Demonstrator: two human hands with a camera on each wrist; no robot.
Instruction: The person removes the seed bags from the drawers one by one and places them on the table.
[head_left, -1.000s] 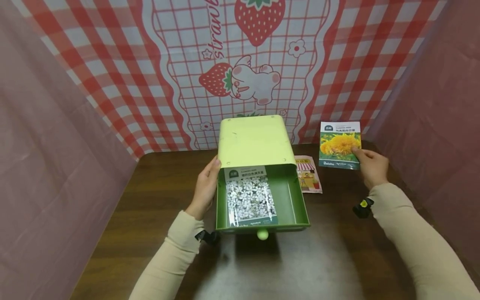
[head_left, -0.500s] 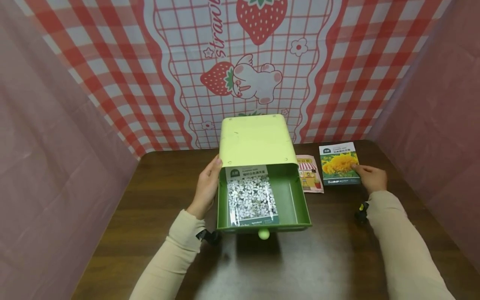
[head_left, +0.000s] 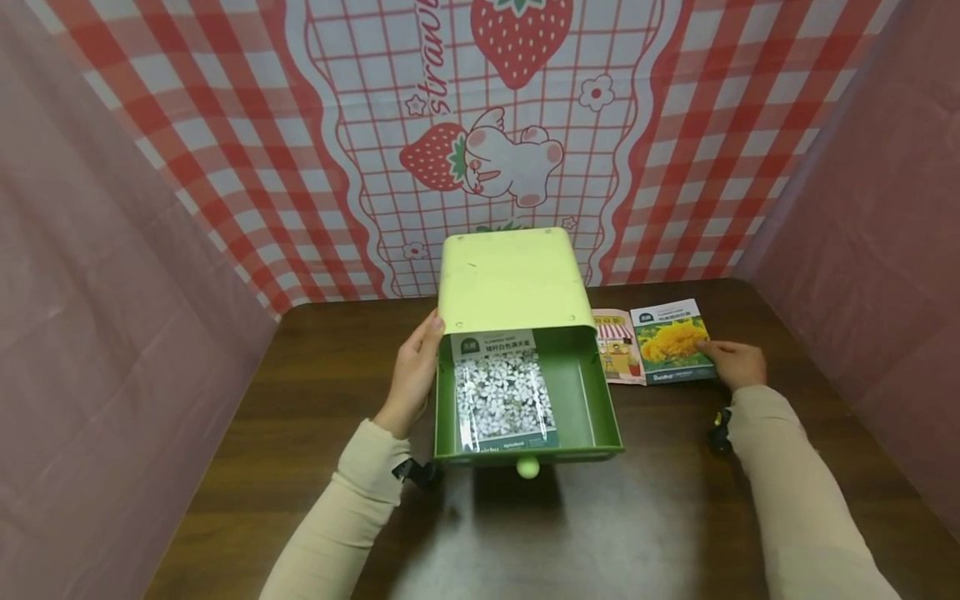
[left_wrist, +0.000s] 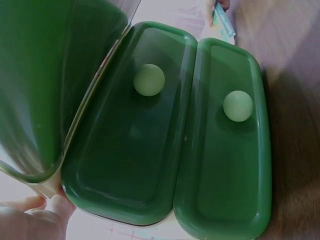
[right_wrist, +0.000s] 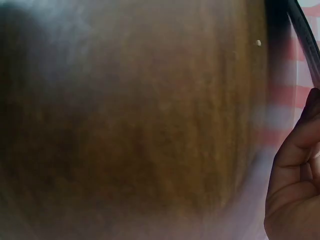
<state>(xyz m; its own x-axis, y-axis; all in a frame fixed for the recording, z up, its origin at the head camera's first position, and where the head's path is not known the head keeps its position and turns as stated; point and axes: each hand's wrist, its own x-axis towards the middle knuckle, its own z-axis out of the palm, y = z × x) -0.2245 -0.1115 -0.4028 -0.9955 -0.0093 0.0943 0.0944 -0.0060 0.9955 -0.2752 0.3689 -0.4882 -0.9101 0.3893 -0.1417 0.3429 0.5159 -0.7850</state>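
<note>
A light-green storage box has its dark-green top drawer pulled out. A seed packet with white flowers lies at the left inside that drawer. My left hand rests against the box's left side, its fingertips at the top's front corner; the left wrist view shows these fingers beside the drawer. To the right, my right hand pinches a seed packet with yellow flowers by its right edge. In the right wrist view, this packet shows only as a thin dark edge above the fingers.
A pink packet with a shop picture lies right of the box, overlapped by the yellow-flower packet in the head view. Two closed lower drawers with round knobs show below. Checked cloth hangs behind the wooden table.
My right hand has lowered the yellow-flower packet toward the table and shifted it left against the pink packet. The left hand and the box have stayed in place.
</note>
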